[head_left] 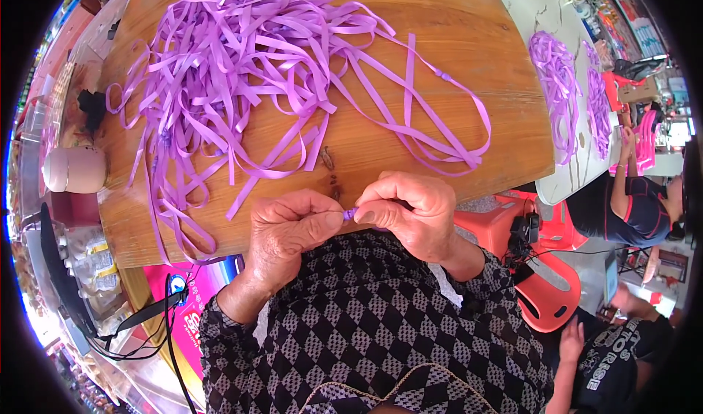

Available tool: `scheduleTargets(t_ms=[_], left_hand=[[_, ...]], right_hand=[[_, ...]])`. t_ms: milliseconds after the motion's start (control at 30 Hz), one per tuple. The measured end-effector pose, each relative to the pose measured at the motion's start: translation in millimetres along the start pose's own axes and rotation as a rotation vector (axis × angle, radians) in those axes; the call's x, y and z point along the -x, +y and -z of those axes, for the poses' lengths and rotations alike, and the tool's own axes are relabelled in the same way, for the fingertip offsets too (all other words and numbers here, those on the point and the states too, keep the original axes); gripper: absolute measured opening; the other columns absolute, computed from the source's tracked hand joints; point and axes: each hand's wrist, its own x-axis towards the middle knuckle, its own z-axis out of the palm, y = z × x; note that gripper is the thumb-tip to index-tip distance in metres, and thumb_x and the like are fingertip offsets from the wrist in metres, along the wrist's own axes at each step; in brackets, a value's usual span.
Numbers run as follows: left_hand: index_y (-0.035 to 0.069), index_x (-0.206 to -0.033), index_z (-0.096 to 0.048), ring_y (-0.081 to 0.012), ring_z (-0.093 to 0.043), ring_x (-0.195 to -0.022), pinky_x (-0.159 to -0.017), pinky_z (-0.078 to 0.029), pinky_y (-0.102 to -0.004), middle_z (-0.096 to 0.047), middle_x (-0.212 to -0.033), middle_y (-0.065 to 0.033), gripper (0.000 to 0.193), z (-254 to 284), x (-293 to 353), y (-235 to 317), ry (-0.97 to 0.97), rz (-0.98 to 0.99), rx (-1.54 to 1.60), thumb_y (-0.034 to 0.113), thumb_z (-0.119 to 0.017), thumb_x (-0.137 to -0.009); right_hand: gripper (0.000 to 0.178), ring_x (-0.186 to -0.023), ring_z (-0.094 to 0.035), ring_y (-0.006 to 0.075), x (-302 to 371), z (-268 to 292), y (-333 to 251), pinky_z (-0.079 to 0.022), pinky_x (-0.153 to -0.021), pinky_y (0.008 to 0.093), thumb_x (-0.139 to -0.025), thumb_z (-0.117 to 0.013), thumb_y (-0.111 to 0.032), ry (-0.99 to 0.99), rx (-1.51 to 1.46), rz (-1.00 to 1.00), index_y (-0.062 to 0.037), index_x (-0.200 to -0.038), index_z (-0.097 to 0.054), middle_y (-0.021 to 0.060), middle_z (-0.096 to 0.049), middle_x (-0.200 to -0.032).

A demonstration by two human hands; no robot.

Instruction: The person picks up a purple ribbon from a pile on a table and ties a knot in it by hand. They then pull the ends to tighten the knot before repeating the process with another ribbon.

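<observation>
Just off the table's near edge, my left hand (293, 227) and my right hand (411, 207) meet, thumbs and forefingers pinched together. Between the fingertips sits a small purple piece (349, 214), darker than the ribbons; most of it is covered, so whether it is a knot or a bead cannot be made out. A large tangled heap of purple ribbons (220, 55) covers the left and far part of the wooden table (454, 40). One long ribbon loop (480, 114) with a small dark purple joint stretches right from the heap, beyond my hands.
Bundled purple ribbons (556, 84) lie on a white marbled table (545, 187) at the right. Red plastic stools (545, 289) stand below it with black cables. A pale round container (75, 169) and a black strap (139, 317) are at the left. Two other people are at the right.
</observation>
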Motion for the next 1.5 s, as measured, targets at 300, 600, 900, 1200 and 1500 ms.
scheduleTargets(t_ms=[300, 600, 900, 1200, 1500], left_hand=[[-0.003, -0.083, -0.065, -0.0033, -0.048, -0.058, -0.052, -0.036, -0.0170, -0.062, -0.070, -0.0005, 0.012, 3.9, 2.2, -3.6, -0.018, -0.081, -0.148, 0.006, -0.069, -0.077], [-0.002, -0.084, -0.065, -0.0034, -0.049, -0.060, -0.054, -0.037, -0.0169, -0.062, -0.072, 0.0001, 0.011, 4.4, 1.8, -3.9, -0.018, -0.071, -0.117, 0.007, -0.068, -0.077], [-0.003, -0.085, -0.064, -0.0051, -0.052, -0.065, -0.060, -0.042, -0.0180, -0.063, -0.075, -0.0010, 0.011, 6.5, 1.5, -5.4, -0.039, -0.050, -0.126, 0.005, -0.067, -0.078], [-0.003, -0.085, -0.064, -0.0047, -0.053, -0.068, -0.062, -0.042, -0.0175, -0.063, -0.076, -0.0013, 0.009, 7.3, 2.7, -5.1, -0.048, -0.079, -0.213, 0.004, -0.065, -0.080], [-0.003, -0.086, -0.065, -0.0032, -0.050, -0.065, -0.059, -0.040, -0.0163, -0.061, -0.073, 0.0007, 0.008, 3.3, 6.1, -13.2, -0.078, -0.115, -0.223, 0.004, -0.064, -0.081]], right_hand=[[0.015, -0.054, -0.053, 0.0211, -3.6, -0.8, 1.5, -0.040, -0.048, 0.0289, -0.072, -0.071, -0.008, -0.062, 0.301, 0.308, 0.0001, -0.079, -0.060, 0.0092, -0.059, -0.068], [0.017, -0.061, -0.058, 0.0232, -3.7, -0.6, 5.1, -0.043, -0.053, 0.0307, -0.070, -0.070, -0.001, -0.092, 0.278, 0.362, 0.0003, -0.083, -0.060, 0.0089, -0.062, -0.074], [0.017, -0.061, -0.055, 0.0207, -6.0, 0.1, 4.8, -0.042, -0.054, 0.0302, -0.069, -0.071, -0.002, -0.118, 0.210, 0.228, -0.0005, -0.082, -0.060, 0.0073, -0.061, -0.071], [0.019, -0.062, -0.054, 0.0209, -8.7, 2.8, 3.2, -0.041, -0.053, 0.0306, -0.066, -0.072, -0.001, -0.132, 0.216, 0.208, -0.0019, -0.080, -0.059, 0.0064, -0.060, -0.073], [0.019, -0.059, -0.051, 0.0216, -8.1, 4.2, 4.4, -0.039, -0.052, 0.0308, -0.068, -0.071, -0.002, -0.175, 0.238, 0.357, -0.0023, -0.078, -0.056, 0.0064, -0.058, -0.071]])
